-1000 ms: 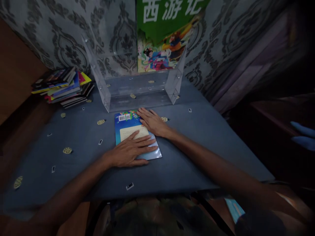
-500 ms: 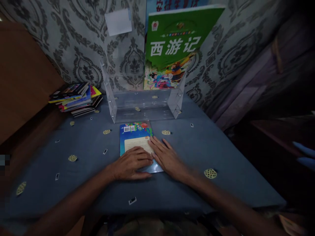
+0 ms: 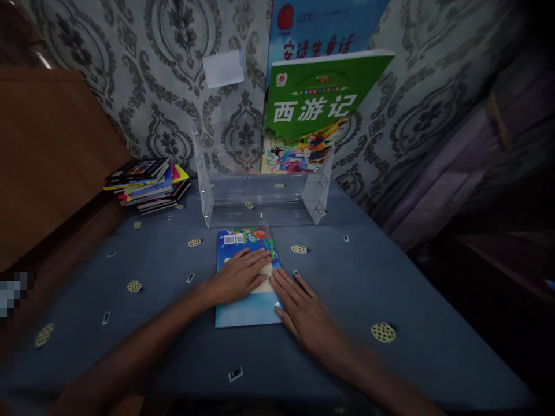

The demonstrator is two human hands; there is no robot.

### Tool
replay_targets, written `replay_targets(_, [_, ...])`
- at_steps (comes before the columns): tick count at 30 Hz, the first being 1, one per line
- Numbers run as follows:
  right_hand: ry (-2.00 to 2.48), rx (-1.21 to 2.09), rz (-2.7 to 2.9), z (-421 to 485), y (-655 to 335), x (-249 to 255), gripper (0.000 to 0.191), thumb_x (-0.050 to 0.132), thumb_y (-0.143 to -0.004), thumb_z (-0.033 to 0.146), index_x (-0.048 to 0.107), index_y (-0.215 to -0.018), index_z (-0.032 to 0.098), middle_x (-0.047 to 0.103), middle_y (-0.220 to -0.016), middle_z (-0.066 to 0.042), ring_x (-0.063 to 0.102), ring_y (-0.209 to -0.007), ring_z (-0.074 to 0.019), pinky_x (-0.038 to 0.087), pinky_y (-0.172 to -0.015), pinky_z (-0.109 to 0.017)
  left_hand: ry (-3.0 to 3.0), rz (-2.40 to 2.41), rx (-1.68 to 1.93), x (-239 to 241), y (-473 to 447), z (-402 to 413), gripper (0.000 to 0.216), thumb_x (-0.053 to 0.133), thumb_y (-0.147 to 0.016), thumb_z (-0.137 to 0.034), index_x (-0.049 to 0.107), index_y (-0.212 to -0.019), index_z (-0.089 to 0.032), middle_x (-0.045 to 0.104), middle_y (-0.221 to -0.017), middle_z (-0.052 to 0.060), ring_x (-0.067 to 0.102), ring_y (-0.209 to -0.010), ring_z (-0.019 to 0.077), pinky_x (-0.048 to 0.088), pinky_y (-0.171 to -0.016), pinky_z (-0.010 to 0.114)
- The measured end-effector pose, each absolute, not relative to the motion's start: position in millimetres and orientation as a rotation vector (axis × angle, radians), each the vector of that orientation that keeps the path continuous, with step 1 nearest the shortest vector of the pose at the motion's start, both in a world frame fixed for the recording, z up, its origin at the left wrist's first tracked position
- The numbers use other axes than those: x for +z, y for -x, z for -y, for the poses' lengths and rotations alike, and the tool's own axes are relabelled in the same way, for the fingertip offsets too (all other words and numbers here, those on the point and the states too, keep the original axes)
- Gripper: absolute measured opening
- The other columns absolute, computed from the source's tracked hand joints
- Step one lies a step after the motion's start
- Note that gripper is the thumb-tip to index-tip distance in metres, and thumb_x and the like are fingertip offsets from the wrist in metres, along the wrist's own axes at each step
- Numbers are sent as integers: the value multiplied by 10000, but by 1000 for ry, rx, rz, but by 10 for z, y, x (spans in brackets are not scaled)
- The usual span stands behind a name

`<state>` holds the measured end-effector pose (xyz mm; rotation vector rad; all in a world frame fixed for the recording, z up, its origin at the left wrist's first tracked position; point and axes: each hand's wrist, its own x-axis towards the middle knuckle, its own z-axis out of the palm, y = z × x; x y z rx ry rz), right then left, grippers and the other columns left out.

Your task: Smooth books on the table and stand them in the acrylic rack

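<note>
Upward over the thin book (image 3: pixel 243 315) the left hand (image 3: pixel 243 276) has slid since half a second ago, while the right hand (image 3: pixel 303 309) has drawn down along its right edge; both are spread palm down, fingers extended, touching the book but gripping nothing. It lies flat, barcode side up, on the bench (image 3: pixel 165 346), just in front of a clear plastic rack (image 3: pixel 314 202). Farther out, a green book (image 3: pixel 312 110) stands at the rack's back, with a pile of books (image 3: pixel 151 185) off to the left.

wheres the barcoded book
Head view, just below and left of centre: the book lies under the left hand, right hand at its right edge, clear rack behind.
</note>
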<state>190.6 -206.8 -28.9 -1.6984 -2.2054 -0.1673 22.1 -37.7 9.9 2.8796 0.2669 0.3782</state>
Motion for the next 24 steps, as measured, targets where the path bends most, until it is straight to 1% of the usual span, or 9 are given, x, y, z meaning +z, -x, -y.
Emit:
replay_targets(3, [1702, -175, 2193, 2068, -1903, -276, 603, 410, -1025, 263, 257, -1606, 206, 473, -1552, -124, 425, -1452, -261, 426, -1161, -519, -2939, -340, 317, 107, -445, 175, 477, 343, -1068, -386, 444, -1487, -183, 443, -1580, 112, 374, -1492, 197, 268, -1244, 450])
replay_targets(6, [1686, -172, 2190, 2074, -1900, -243, 603, 414, -1025, 266, 259, -1604, 196, 479, -1548, -123, 426, -1451, -263, 434, -1158, -518, -2944, -434, 244, 152, -639, 9, 505, 334, -1066, -420, 430, -1501, -182, 411, -1596, 120, 349, -1505, 200, 275, -1235, 450])
replay_targets(9, [1686, -156, 2193, 2077, -1899, -222, 597, 414, -1023, 257, 275, -1599, 185, 485, -1542, -128, 426, -1451, -268, 436, -1156, -530, -2935, -476, 192, 190, -745, -77, 503, 360, -1059, -421, 438, -1496, -186, 421, -1590, 118, 355, -1502, 195, 295, -1222, 440])
replay_targets(13, [1702, -141, 2202, 2079, -1897, -221, 571, 404, -1031, 266, 305, -1587, 180, 481, -1545, -134, 420, -1455, -274, 427, -1156, -550, -2920, -502, 178, 217, -758, -64, 493, 395, -1054, -399, 445, -1491, -176, 432, -1585, 108, 361, -1499, 202, 285, -1230, 432])
replay_targets(16, [1724, -135, 2220, 2081, -1892, -218, 568, 401, -1032, 265, 311, -1582, 161, 474, -1547, -145, 422, -1453, -284, 424, -1154, -567, -2920, -497, 244, 256, -710, 3, 481, 322, -1074, -383, 457, -1481, -165, 440, -1584, 91, 369, -1494, 208, 277, -1237, 427])
replay_targets(19, [1734, -139, 2215, 2079, -1888, -212, 607, 423, -1021, 263, 265, -1601, 174, 462, -1555, -140, 437, -1443, -286, 431, -1155, -564, -2927, -485, 308, 298, -613, 75, 504, 229, -1086, -391, 477, -1468, -175, 463, -1570, 76, 383, -1487, 201, 273, -1244, 408])
replay_targets(21, [1729, -151, 2211, 2077, -1886, -210, 652, 446, -1007, 258, 217, -1616, 209, 459, -1556, -124, 462, -1426, -282, 453, -1145, -553, -2936, -488, 314, 297, -507, 111, 509, 235, -1083, -414, 479, -1471, -193, 471, -1563, 73, 392, -1482, 209, 277, -1249, 417])
replay_targets(24, [1717, -210, 2193, 2076, -1882, -193, 705, 451, -987, 219, 159, -1627, 253, 477, -1540, -92, 504, -1395, -274, 492, -1121, -541, -2947, -530, 348, 224, -285, 135, 503, 278, -1073, -423, 456, -1499, -222, 454, -1572, 67, 393, -1481, 237, 282, -1257, 464])
